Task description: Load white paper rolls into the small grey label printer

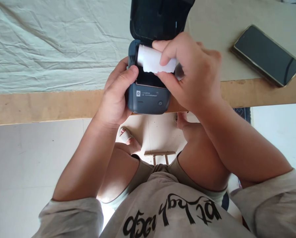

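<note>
Here, paper roll (149,59): within the right grip (193,71), at the mouth of the uncovered bay (150,79).
Right grip: thumb and fingers pinching the roll's right part.
Left grip (119,91): closed around the portable printer (149,100) on its left side.
Lid (160,19): raised.
Smartphone (267,54): on the counter (38,107), right of both hands.

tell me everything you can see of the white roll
The roll is white and paper-like, with a ragged edge on its near side. It lies crosswise, slightly slanted, at the open well of the dark device. The right hand pinches it toward its right end, hiding part. Whether it touches the well is unclear.
</note>
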The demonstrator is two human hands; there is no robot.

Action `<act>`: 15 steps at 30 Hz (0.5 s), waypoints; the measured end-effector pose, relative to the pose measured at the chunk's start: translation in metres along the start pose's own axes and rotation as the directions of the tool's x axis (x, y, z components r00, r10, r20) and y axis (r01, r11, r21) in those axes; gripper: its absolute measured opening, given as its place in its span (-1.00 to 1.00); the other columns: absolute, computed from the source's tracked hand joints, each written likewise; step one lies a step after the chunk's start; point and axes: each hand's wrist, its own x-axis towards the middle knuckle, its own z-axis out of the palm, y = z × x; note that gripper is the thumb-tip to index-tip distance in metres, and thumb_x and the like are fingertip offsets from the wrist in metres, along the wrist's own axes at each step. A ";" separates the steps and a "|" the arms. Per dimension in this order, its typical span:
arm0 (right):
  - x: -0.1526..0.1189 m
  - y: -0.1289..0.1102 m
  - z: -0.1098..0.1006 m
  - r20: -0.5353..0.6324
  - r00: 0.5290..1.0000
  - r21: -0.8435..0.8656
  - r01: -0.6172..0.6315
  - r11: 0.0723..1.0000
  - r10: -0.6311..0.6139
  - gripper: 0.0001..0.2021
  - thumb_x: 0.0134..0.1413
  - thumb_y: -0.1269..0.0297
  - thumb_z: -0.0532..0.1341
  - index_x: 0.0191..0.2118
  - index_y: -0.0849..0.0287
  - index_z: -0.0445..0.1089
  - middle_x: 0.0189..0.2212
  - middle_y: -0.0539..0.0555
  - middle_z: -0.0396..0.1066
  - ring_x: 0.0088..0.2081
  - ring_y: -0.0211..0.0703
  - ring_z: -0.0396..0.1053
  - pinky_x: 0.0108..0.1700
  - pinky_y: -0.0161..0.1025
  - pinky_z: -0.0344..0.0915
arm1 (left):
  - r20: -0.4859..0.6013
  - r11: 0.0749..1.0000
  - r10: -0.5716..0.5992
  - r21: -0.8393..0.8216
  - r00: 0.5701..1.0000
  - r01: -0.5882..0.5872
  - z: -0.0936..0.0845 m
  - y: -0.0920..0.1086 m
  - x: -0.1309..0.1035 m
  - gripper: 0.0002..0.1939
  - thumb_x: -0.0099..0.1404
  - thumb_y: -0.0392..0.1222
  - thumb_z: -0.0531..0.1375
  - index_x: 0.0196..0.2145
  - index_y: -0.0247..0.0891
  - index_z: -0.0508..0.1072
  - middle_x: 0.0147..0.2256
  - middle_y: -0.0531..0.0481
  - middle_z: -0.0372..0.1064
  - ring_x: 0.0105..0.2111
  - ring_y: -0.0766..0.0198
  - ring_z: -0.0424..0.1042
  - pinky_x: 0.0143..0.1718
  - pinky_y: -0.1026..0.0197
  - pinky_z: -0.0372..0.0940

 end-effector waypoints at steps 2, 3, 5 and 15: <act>-0.003 -0.001 -0.001 -0.036 0.998 -0.019 0.048 0.999 -0.048 -0.82 0.13 0.28 0.06 -0.25 0.23 0.36 0.05 -0.16 0.37 0.12 -0.46 0.37 0.13 -0.38 0.35 | -0.004 1.000 -0.002 -0.007 1.000 0.002 0.000 -0.001 0.000 -0.68 0.16 0.10 0.22 -0.22 -0.12 0.48 -0.29 -0.10 0.45 -0.10 -0.05 0.49 -0.38 0.15 0.30; -0.005 -0.002 -0.002 -0.069 0.995 -0.045 0.072 0.996 -0.075 -0.80 0.16 0.25 0.05 -0.30 0.23 0.36 0.01 -0.16 0.39 0.08 -0.46 0.38 0.12 -0.34 0.34 | 0.007 1.000 -0.003 -0.013 1.000 0.003 0.001 0.000 0.000 -0.70 0.15 0.10 0.23 -0.24 -0.12 0.48 -0.32 -0.08 0.44 -0.12 -0.03 0.49 -0.39 0.16 0.28; -0.010 -0.007 -0.006 -0.127 0.986 -0.100 0.097 0.990 -0.109 -0.72 0.20 0.17 0.02 -0.38 0.22 0.36 -0.11 -0.13 0.42 -0.01 -0.43 0.38 0.09 -0.27 0.33 | 0.034 0.999 0.014 -0.036 0.999 -0.013 0.002 0.002 -0.002 -0.71 0.15 0.09 0.25 -0.28 -0.14 0.48 -0.37 -0.06 0.42 -0.18 0.02 0.49 -0.39 0.18 0.26; -0.026 0.012 -0.006 -0.121 0.933 -0.001 0.341 0.940 -0.339 -0.63 0.15 -0.05 0.07 -0.33 0.14 0.44 -0.26 -0.07 0.41 -0.14 -0.45 0.32 0.04 -0.24 0.32 | 0.252 0.996 0.088 0.010 0.964 -0.093 -0.013 -0.002 -0.002 -0.26 0.00 -0.17 0.43 0.12 0.07 0.28 0.05 0.08 0.37 -0.23 0.25 0.49 -0.20 0.19 0.33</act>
